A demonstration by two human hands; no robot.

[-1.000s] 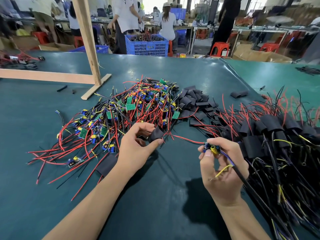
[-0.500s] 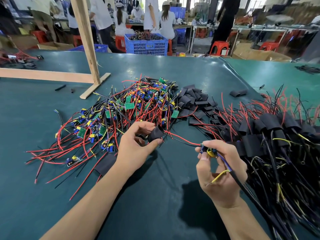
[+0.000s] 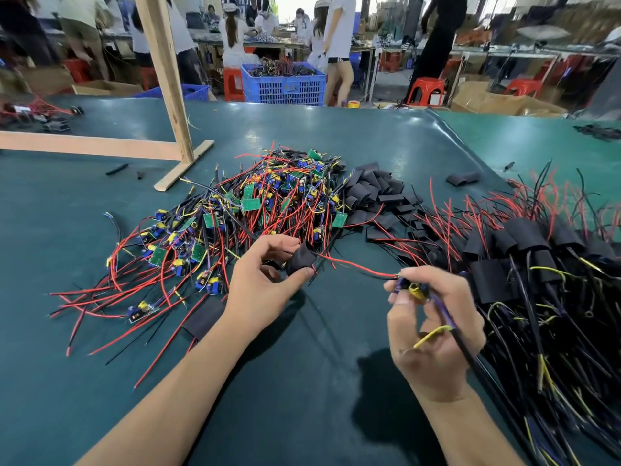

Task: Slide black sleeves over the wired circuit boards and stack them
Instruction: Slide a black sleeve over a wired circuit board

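Sleeve (image 3: 301, 261), black, sits pinched betw thumb and fingers of left hand (image 3: 265, 287), just above the green table (image 3: 84, 381) and at the near edge of the unsleeved pile (image 3: 235, 213). Right hand (image 3: 433, 331) is apart from it, fingers curled round one wired board (image 3: 411, 289), blue and yellow parts showing at the fingertips. Red lead (image 3: 356, 267) runs from the board toward the sleeve; black and yellow leads trail down past the palm.

Risks, as I judge them:
- Red lead looks to run to or thru the sleeve. If it snags on the pile wires beside it, pulling the sleeve along could drag other boards w/ it.
- Sleeve mouth looks squashed by the pinch; if not opened, board corners or the tall parts could catch at the lip, bend a lead or split the tube.
- Trailing black leads lie close to the finished stack (image 3: 524, 257) on the right; they could tangle there when the board is moved.

Hard to make out:
- Whether the red lead really enters the sleeve or passes behind it: can't tell.
- Board itself mostly hidden by right fingers; size vs sleeve unclear.
- Sleeve's open end faces away from cam.
- Spare sleeves heap (image 3: 373, 190) partly buried under wires.
- Finished stack cut off at the right frame edge, blurred low down.
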